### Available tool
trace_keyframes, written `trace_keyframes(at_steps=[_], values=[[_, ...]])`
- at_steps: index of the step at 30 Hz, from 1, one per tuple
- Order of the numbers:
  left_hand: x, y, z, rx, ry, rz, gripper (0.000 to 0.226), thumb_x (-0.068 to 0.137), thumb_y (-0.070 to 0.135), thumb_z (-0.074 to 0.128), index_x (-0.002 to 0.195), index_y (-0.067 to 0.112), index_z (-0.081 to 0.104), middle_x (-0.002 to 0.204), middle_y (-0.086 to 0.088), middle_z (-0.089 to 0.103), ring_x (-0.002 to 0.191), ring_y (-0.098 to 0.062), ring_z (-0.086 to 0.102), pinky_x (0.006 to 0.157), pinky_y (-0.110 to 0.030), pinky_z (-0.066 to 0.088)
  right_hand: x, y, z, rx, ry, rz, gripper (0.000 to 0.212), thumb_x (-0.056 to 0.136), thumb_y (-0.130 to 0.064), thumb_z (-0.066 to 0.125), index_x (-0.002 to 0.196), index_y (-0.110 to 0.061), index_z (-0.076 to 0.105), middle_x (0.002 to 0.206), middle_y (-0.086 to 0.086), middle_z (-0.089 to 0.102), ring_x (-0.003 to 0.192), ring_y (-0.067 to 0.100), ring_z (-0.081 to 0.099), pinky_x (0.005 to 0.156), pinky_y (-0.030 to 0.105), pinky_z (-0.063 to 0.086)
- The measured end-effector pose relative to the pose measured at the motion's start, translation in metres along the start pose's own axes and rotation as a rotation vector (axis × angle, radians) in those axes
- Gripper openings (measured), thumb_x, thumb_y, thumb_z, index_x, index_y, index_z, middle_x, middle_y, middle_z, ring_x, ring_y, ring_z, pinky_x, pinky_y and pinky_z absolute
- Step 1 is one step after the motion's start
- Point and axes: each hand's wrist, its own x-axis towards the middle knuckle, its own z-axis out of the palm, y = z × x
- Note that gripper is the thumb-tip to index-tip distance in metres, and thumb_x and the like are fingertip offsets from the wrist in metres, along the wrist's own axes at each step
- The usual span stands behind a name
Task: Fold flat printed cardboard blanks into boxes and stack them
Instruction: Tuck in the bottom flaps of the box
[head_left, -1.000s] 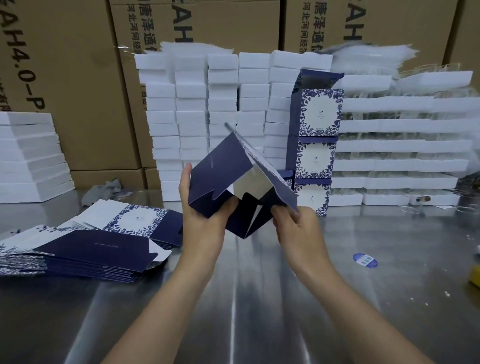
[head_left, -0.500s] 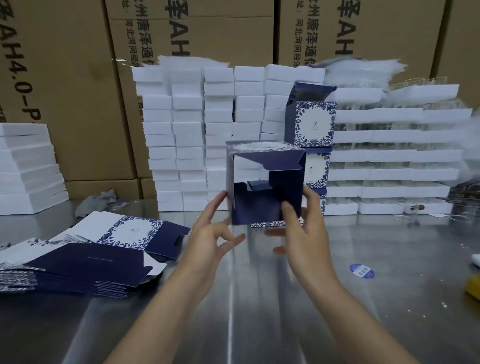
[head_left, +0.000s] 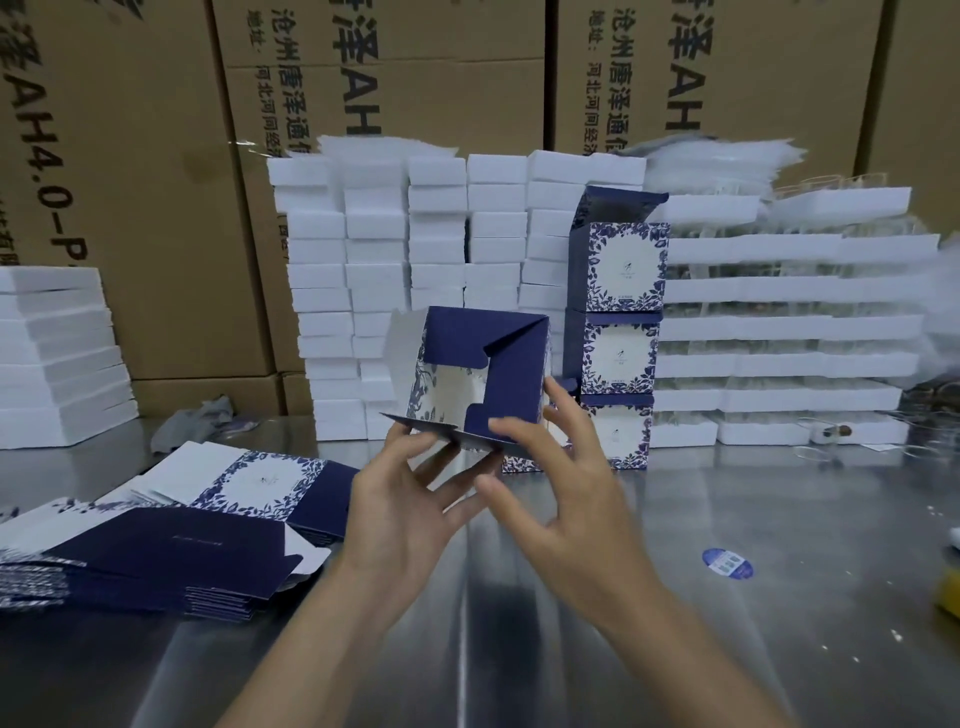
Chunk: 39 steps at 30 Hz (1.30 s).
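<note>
we see a half-folded box (head_left: 485, 371) held up in the air over the middle of the steel tabletop (head_left: 779, 649), its open side turned toward us, dark blue flaps partly tucked across the white inside. the left hand (head_left: 410, 501) pinches the lower flap at the box's left bottom corner, thumb on top and fingers spread beneath. the right hand (head_left: 566, 499) grips the right bottom corner, thumb pressing the same flap and fingers curled up the box's right wall. a pile of flat blanks (head_left: 156, 551) lies near the tabletop's left edge. three finished boxes (head_left: 618, 343) stand stacked toward the far edge, just beside rows of white trays (head_left: 379, 291), with brown cartons (head_left: 130, 208) behind. a blue sticker (head_left: 727, 563) lies toward the right edge
</note>
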Motion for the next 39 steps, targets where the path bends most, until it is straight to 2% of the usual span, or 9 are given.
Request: trace_keyframes(at_steps=[4,11,16,22,28,32,34,36,39], values=[[-0.004,0.003,0.006,0.034,-0.050,-0.027,0.083,0.076,0.053,0.089,0.143,0.012,0.062,0.147,-0.027,0.060,0.133,-0.046,0.061,0.108,-0.057,0.052,0.000,0.001,0.001,0.020,0.064,0.024,0.028,0.091,-0.066,0.063,0.112,-0.048,0.064,0.166,-0.027,0.022,0.150,0.003,0.035,0.104,0.017,0.035],[-0.006,-0.002,0.013,0.030,0.018,0.032,0.070,0.091,0.063,0.071,0.138,0.011,0.067,0.139,-0.027,0.065,0.127,-0.044,0.066,0.102,-0.056,0.056,0.002,0.000,0.003,0.045,0.108,0.030,0.024,0.097,-0.060,0.058,0.094,-0.041,0.071,0.159,-0.022,0.032,0.143,0.011,0.045,0.107,0.036,0.047],[-0.006,-0.004,0.013,-0.043,0.082,0.020,0.083,0.088,0.075,0.067,0.145,0.016,0.059,0.135,-0.025,0.069,0.124,-0.046,0.068,0.098,-0.057,0.059,0.002,0.002,0.002,0.015,0.162,0.021,0.019,0.100,-0.049,0.059,0.097,-0.035,0.072,0.155,-0.020,0.036,0.136,0.006,0.049,0.102,0.012,0.041],[-0.007,-0.016,0.019,0.169,0.105,0.129,0.063,0.096,0.048,0.074,0.146,0.012,0.058,0.131,-0.013,0.074,0.120,-0.031,0.073,0.095,-0.045,0.062,0.004,0.005,0.005,0.014,0.243,0.047,0.041,0.100,-0.030,0.065,0.140,-0.023,0.064,0.146,-0.019,0.038,0.134,-0.005,0.044,0.106,0.005,0.032],[-0.005,-0.026,0.016,0.187,0.281,0.293,0.044,0.105,0.019,0.066,0.145,0.017,0.046,0.123,-0.015,0.077,0.109,-0.031,0.077,0.090,-0.036,0.064,0.003,0.000,0.005,0.113,0.233,-0.027,0.049,0.090,-0.003,0.076,0.129,-0.027,0.059,0.137,-0.009,0.051,0.130,0.010,0.054,0.104,0.026,0.047],[-0.006,-0.027,0.016,0.239,0.404,0.159,0.054,0.105,0.039,0.062,0.154,0.028,0.043,0.134,0.001,0.073,0.101,-0.014,0.079,0.097,-0.028,0.039,0.001,-0.014,0.010,0.393,0.284,0.369,0.045,0.087,-0.029,0.085,0.112,-0.038,0.049,0.116,-0.020,0.058,0.111,0.008,0.064,0.085,0.024,0.052],[-0.005,-0.028,0.015,0.255,0.407,0.113,0.059,0.105,0.044,0.060,0.159,0.028,0.042,0.136,0.006,0.072,0.100,-0.009,0.079,0.099,-0.029,0.034,0.003,-0.012,0.009,0.422,0.133,0.591,0.035,0.086,-0.054,0.077,0.100,-0.029,0.058,0.095,-0.016,0.068,0.091,0.006,0.068,0.078,0.030,0.051],[-0.006,-0.028,0.016,0.248,0.405,0.108,0.054,0.106,0.042,0.058,0.156,0.025,0.046,0.132,0.005,0.074,0.099,-0.010,0.079,0.097,-0.026,0.038,0.004,-0.010,0.009,0.535,-0.059,0.695,0.039,0.093,-0.055,0.068,0.087,-0.016,0.067,0.075,-0.005,0.072,0.075,0.011,0.071,0.072,0.035,0.051],[-0.005,-0.028,0.017,0.206,0.452,0.095,0.057,0.104,0.040,0.062,0.156,0.022,0.046,0.129,0.001,0.076,0.097,-0.013,0.080,0.085,-0.023,0.046,0.006,-0.013,0.009,0.674,-0.086,0.680,0.035,0.093,-0.045,0.065,0.075,-0.015,0.066,0.063,0.002,0.066,0.064,0.014,0.068,0.062,0.029,0.044]])
